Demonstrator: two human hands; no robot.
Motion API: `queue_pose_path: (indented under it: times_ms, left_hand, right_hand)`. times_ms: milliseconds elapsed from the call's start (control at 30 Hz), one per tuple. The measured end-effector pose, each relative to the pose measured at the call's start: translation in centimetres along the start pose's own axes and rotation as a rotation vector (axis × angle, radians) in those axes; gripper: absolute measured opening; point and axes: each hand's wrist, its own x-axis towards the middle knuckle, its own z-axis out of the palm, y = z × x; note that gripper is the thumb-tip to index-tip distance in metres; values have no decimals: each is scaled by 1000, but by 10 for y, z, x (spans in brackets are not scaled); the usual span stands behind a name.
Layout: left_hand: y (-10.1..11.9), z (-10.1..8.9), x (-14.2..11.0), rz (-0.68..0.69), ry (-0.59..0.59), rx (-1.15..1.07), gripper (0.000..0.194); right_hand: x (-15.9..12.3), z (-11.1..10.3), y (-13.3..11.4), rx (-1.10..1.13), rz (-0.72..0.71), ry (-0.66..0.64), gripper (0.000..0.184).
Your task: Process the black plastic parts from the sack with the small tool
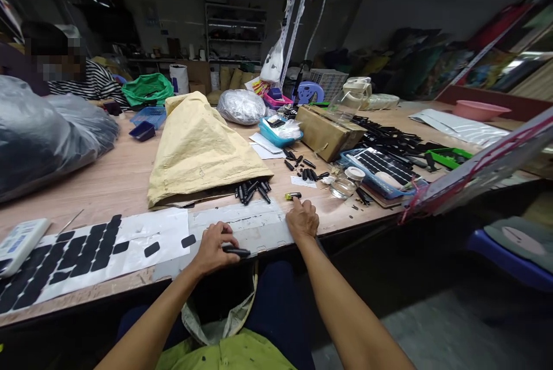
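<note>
My left hand (216, 248) is at the table's front edge, its fingers bent round one end of a black, tube-shaped plastic piece (238, 252) that points right. My right hand (303, 220) rests on the tabletop with its fingers curled in; what they hold, if anything, is hidden. Just beyond its knuckles lies a small yellow-and-black piece (292, 196). Between the hands runs a grey board (263, 231). Several similar black pieces (253, 191) spill from under a yellow sack (203, 151), and more black pieces (306, 174) lie farther back, some on a white paper.
A sheet of black stickers (97, 249) and a white box-like device (21, 243) lie at left. Right of my hands are a clear jar (345, 182), a blue tray (375, 177) and a cardboard box (326, 132). Another person (95, 79) sits at the far left.
</note>
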Motion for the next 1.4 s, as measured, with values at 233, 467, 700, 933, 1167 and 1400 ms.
queue_pose_path:
  times_ms: [233,467,700,933,1167,1400]
  left_hand:
    - [-12,21,-64,163,5,153,27]
    - [9,13,-18,80,232,105,19]
    - [27,13,86,-197,293,179,25]
    - [35,23,125,-295,262,304,22]
    - [33,12,86,-356,168,212,18]
    - [35,1,29,-504,31,104,33]
  right_hand:
    - [-2,1,1,-15,-1,17,41]
    - [-2,2,1,-19,-4,17,42]
    - [-1,-2,0,-20,-7,0,40]
    - [0,0,0,-27,-9,14,38]
    - [0,-3,0,-17,-13,2,38]
    - [-1,-3,0,-13,-1,-2,38]
